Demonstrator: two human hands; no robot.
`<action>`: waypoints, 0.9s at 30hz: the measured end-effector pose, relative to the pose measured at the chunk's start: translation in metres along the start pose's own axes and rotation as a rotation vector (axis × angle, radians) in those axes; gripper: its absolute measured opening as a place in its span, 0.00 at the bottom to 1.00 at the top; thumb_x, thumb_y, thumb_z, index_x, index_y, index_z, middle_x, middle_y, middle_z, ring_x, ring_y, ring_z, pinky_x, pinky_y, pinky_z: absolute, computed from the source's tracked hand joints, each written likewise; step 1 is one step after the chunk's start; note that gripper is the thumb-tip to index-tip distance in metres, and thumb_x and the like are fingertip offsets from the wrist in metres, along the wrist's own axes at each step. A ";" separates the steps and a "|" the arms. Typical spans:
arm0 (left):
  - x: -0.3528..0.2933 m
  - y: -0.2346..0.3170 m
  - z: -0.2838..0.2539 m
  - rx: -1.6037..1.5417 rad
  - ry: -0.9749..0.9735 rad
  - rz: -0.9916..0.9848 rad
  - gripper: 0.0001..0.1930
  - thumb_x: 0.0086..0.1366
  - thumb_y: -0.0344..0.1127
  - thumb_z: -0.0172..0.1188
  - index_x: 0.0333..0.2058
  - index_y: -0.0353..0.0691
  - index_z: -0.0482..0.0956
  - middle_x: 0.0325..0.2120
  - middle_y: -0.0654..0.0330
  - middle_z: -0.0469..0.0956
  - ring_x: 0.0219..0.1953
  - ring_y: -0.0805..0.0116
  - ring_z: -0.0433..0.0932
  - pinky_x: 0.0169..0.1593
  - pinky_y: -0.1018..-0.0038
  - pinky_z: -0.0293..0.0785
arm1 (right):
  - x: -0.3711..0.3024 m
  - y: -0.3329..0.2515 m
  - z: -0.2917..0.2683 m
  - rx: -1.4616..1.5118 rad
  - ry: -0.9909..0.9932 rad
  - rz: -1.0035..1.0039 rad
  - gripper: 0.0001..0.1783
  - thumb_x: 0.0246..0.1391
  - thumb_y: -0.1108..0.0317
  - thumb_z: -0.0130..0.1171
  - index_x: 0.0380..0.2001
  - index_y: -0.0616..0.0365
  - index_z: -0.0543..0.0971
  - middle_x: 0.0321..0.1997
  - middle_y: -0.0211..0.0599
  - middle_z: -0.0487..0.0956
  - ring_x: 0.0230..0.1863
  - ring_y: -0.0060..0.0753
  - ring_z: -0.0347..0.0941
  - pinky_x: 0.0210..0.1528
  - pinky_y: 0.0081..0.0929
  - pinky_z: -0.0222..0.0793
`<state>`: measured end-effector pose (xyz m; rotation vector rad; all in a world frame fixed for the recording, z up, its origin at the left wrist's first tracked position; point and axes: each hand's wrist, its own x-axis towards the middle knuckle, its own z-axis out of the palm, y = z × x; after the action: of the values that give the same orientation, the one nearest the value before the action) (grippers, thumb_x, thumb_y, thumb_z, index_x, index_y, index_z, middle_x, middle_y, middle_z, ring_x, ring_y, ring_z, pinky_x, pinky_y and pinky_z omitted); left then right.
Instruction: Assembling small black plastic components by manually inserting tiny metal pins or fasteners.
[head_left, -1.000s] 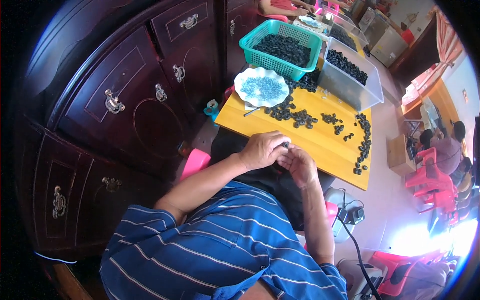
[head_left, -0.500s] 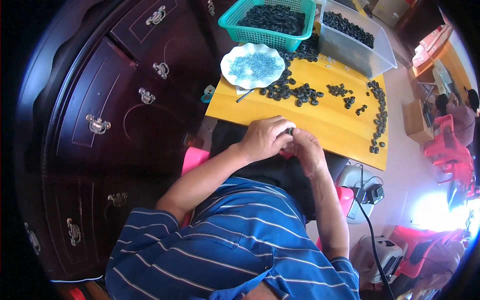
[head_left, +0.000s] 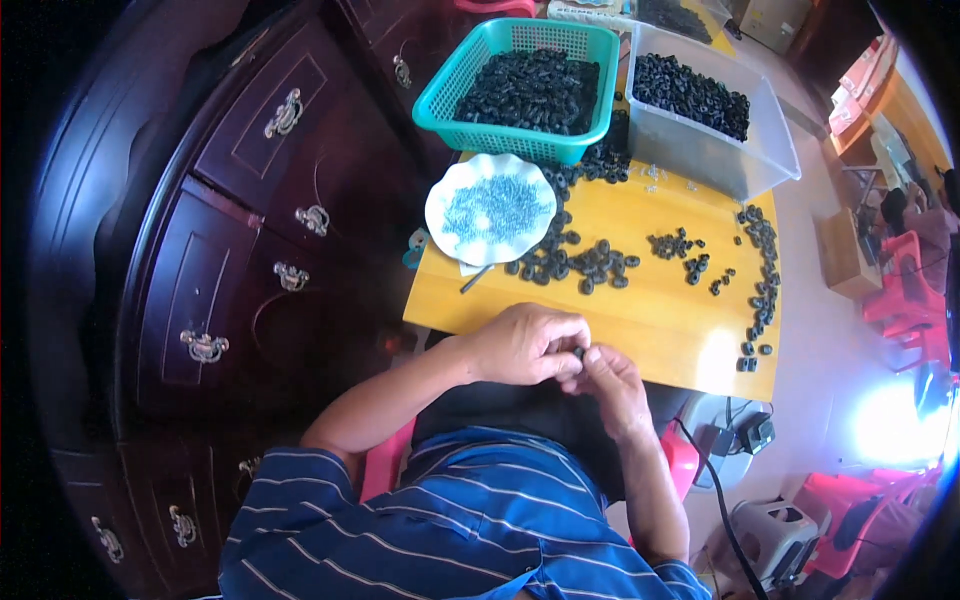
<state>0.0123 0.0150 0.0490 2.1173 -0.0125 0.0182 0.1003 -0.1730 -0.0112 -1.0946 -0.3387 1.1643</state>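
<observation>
As seen from far left, dark wooden cabinet (head_left: 225,225) with metal handles (head_left: 203,346), then part of pink seat (head_left: 385,465). Next, yellow table (head_left: 670,320), running across to the right. Near its left end, thin black rod (head_left: 477,279), lying slanted just in front of white scalloped plate (head_left: 437,212); on plate, heap of tiny bluish pieces (head_left: 490,205). Behind plate, teal basket (head_left: 510,145), piled with black parts (head_left: 530,95). At table's near edge, left hand (head_left: 528,345), back up, thumb and index finger pinching small dark piece (head_left: 579,353). Location of piece: between both hands' fingertips, mostly hidden; exact shape, can't tell. Past plate on tabletop, cluster of loose black rings (head_left: 590,266). On same piece from the other side, right hand (head_left: 618,392), closed in thumb-and-finger pinch, touching left fingers. Farther back, translucent bin (head_left: 690,157), loaded with black bits (head_left: 690,95). In front of bin, small black pieces (head_left: 696,266) in loose groups. Along right table edge, curved row of black rings. Off table: black cable (head_left: 728,510), grey stool (head_left: 775,530), cardboard box (head_left: 850,255), pink chairs (head_left: 905,290).
</observation>
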 end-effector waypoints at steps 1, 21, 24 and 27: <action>0.004 0.002 -0.006 -0.012 -0.040 -0.023 0.08 0.59 0.31 0.65 0.35 0.37 0.78 0.22 0.56 0.79 0.25 0.65 0.79 0.32 0.70 0.73 | 0.000 -0.002 0.002 0.002 0.006 0.010 0.19 0.71 0.55 0.48 0.42 0.60 0.80 0.35 0.35 0.84 0.35 0.23 0.78 0.43 0.22 0.73; 0.084 -0.034 -0.074 0.070 0.227 -0.052 0.07 0.64 0.26 0.61 0.40 0.33 0.83 0.24 0.62 0.82 0.26 0.80 0.79 0.31 0.80 0.74 | -0.002 -0.043 -0.002 -0.192 -0.019 -0.091 0.12 0.68 0.69 0.52 0.48 0.66 0.78 0.41 0.37 0.83 0.42 0.26 0.78 0.49 0.22 0.73; 0.095 -0.031 -0.056 0.115 0.129 -0.032 0.07 0.62 0.27 0.63 0.39 0.34 0.83 0.26 0.57 0.84 0.27 0.73 0.82 0.32 0.76 0.76 | 0.013 -0.061 -0.009 -0.428 0.049 -0.172 0.11 0.66 0.69 0.54 0.46 0.65 0.79 0.38 0.37 0.83 0.39 0.25 0.79 0.45 0.22 0.74; 0.115 -0.031 -0.039 0.182 0.088 0.040 0.08 0.61 0.29 0.63 0.38 0.35 0.83 0.27 0.54 0.84 0.28 0.63 0.84 0.33 0.71 0.78 | 0.028 -0.074 -0.017 -0.783 0.226 -0.340 0.09 0.60 0.71 0.58 0.42 0.62 0.80 0.33 0.44 0.82 0.35 0.39 0.80 0.41 0.32 0.75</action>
<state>0.1271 0.0641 0.0448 2.2964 -0.0010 0.1415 0.1657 -0.1568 0.0329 -1.7454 -0.8076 0.5872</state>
